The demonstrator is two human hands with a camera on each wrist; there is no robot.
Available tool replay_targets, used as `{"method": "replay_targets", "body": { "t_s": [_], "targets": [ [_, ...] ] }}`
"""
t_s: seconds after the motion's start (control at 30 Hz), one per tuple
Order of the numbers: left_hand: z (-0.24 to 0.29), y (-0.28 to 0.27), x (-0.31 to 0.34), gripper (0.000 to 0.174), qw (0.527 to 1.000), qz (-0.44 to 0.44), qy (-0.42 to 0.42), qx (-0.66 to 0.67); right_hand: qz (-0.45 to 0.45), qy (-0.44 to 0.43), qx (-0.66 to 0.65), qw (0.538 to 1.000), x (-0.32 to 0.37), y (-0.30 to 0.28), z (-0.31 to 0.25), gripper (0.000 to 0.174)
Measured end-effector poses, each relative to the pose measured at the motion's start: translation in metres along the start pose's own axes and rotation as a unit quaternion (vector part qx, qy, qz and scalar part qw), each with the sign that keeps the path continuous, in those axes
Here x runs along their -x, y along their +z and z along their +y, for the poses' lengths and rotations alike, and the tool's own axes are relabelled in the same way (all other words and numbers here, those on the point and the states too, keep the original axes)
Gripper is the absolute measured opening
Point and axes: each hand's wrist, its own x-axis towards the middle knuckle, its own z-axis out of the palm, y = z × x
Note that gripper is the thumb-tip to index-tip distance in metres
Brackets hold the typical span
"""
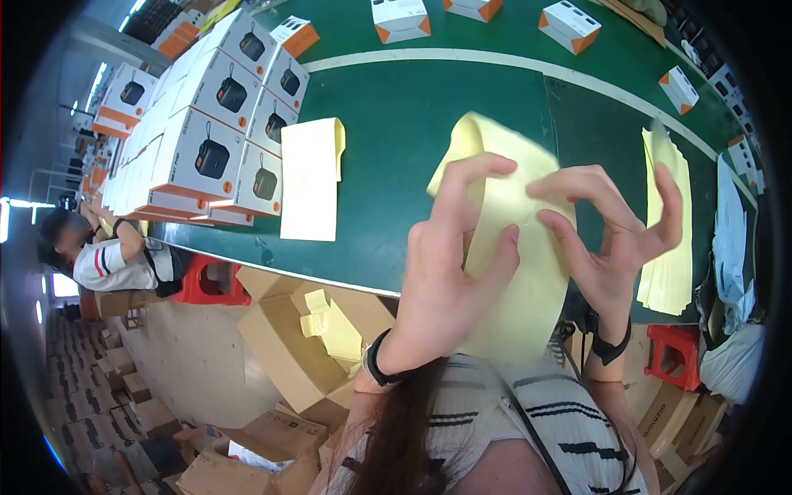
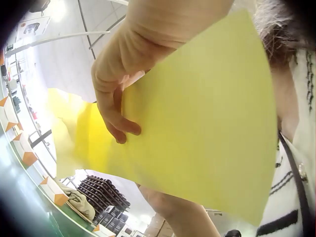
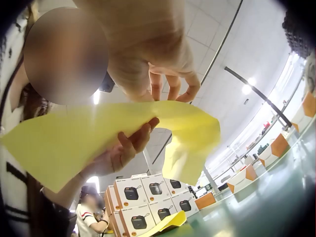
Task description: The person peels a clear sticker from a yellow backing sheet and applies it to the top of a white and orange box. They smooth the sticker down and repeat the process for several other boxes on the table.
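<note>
A long pale-yellow paper sheet (image 1: 528, 297) is held up in front of the chest, its far end bent over in a loose curve. My left hand (image 1: 450, 280) grips its left edge, and fingertips show on the sheet's face in the left wrist view. Opposite, my right hand (image 1: 615, 239) pinches the right edge between thumb and fingers. In the right wrist view the sheet (image 3: 108, 131) arches between both hands and its end hangs down. On the green table (image 1: 396, 165), a folded yellow sheet (image 1: 307, 186) lies to the left, and a stack of yellow sheets (image 1: 672, 239) to the right.
White-and-orange product boxes (image 1: 206, 148) are piled at the table's left. More boxes (image 1: 569, 25) stand beyond a pale strip. Below the table edge, an open carton (image 1: 280, 346) contains yellow pieces. Another person (image 1: 124, 260) sits at far left. Grey plastic bags (image 1: 730, 239) lie at right.
</note>
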Motion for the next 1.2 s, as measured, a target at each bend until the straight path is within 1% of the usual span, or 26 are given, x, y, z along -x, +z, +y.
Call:
{"method": "replay_targets", "body": {
  "t_s": [0.03,0.07,0.2,0.27,0.33,0.37,0.43,0.5,0.57,0.6,0.63,0.67,0.7,0.73,0.77,0.83,0.87,0.9,0.93,0.97,1.0,1.03,1.07,1.1,1.13,1.2],
  "targets": [
    [0.001,0.003,0.001,0.054,0.997,0.031,-0.019,0.073,-0.013,-0.002,0.004,1.0,0.0,0.0,0.001,0.102],
    [0.001,0.002,0.0,0.054,0.997,0.031,-0.018,0.072,-0.007,-0.041,-0.016,0.999,-0.001,0.002,0.006,0.105],
    [0.003,0.0,0.0,0.057,0.998,0.019,-0.026,0.062,0.0,-0.037,-0.044,0.998,-0.002,0.003,0.007,0.107],
    [0.002,-0.001,0.0,0.058,0.997,0.013,-0.035,0.061,0.022,-0.027,-0.041,0.999,0.001,0.004,0.012,0.103],
    [-0.005,-0.002,-0.001,0.051,0.999,0.021,-0.004,0.048,0.024,-0.024,-0.044,0.998,0.004,0.006,0.015,0.103],
    [-0.005,-0.003,-0.002,0.051,0.999,0.022,-0.003,0.048,0.025,-0.02,-0.047,0.998,0.006,0.006,0.017,0.103],
    [-0.005,-0.006,-0.004,0.048,1.0,0.011,0.009,-0.009,0.027,-0.013,-0.054,0.998,0.008,0.008,0.02,0.102],
    [-0.006,-0.007,-0.003,0.05,1.0,0.005,0.005,-0.025,0.028,-0.01,-0.057,0.998,0.006,0.01,0.019,0.101],
    [-0.005,-0.005,-0.002,0.052,0.999,-0.001,0.001,-0.042,0.014,-0.036,-0.036,0.999,-0.003,0.012,0.013,0.101],
    [-0.005,-0.003,-0.001,0.054,1.0,0.011,-0.027,0.003,0.014,-0.038,-0.038,0.998,-0.004,0.008,0.012,0.101],
    [-0.004,-0.002,-0.001,0.056,0.997,0.029,-0.053,0.044,-0.015,-0.038,-0.017,0.999,-0.005,0.003,0.012,0.103],
    [-0.002,-0.004,-0.001,0.056,0.997,0.042,-0.051,0.032,-0.044,-0.041,-0.003,0.998,-0.007,0.003,0.012,0.106],
    [0.001,-0.006,-0.001,0.053,0.998,0.037,-0.06,-0.001,-0.04,-0.045,-0.01,0.998,-0.007,0.006,0.014,0.11],
    [0.003,-0.008,-0.002,0.051,0.996,0.035,-0.07,-0.037,-0.026,-0.032,-0.02,0.999,-0.006,0.01,0.013,0.109],
    [-0.002,-0.007,-0.002,0.051,0.999,0.031,-0.04,-0.009,-0.012,-0.018,-0.03,0.999,-0.005,0.012,0.011,0.108],
    [0.002,-0.011,-0.004,0.048,0.996,0.014,-0.085,0.029,-0.012,-0.001,-0.039,0.999,-0.004,0.013,0.011,0.099],
    [0.001,-0.011,-0.004,0.048,0.996,0.027,-0.082,0.021,-0.025,0.016,-0.016,0.999,-0.001,0.013,0.012,0.096],
    [-0.002,-0.009,-0.004,0.047,0.998,0.031,-0.049,0.015,-0.035,0.037,0.013,0.999,0.002,0.011,0.013,0.093],
    [-0.003,-0.009,-0.004,0.046,0.999,0.033,-0.015,0.011,-0.035,0.032,0.01,0.999,0.003,0.009,0.013,0.093],
    [-0.003,-0.009,-0.005,0.046,0.999,0.036,-0.013,0.009,-0.08,-0.006,0.13,0.988,0.003,0.007,0.013,0.092],
    [-0.001,-0.01,-0.005,0.045,0.999,0.035,-0.024,0.03,-0.123,-0.043,0.248,0.96,0.003,0.006,0.013,0.09],
    [-0.001,-0.01,-0.006,0.044,0.997,0.034,-0.035,0.052,-0.124,-0.045,0.247,0.96,0.002,0.009,0.012,0.09],
    [-0.002,-0.009,-0.006,0.044,0.997,0.034,-0.035,0.054,-0.064,-0.011,0.068,0.996,0.003,0.014,0.01,0.09],
    [-0.005,-0.01,-0.008,0.042,0.999,0.048,0.002,0.01,0.0,0.025,-0.11,0.994,0.002,0.018,0.008,0.091],
    [-0.009,-0.008,-0.01,0.04,0.997,0.059,0.04,-0.03,0.005,0.029,-0.102,0.994,0.002,0.019,0.008,0.091],
    [-0.01,-0.009,-0.012,0.039,0.999,0.038,0.027,-0.016,0.024,-0.024,-0.108,0.994,-0.001,0.017,0.011,0.092]
  ]
}}
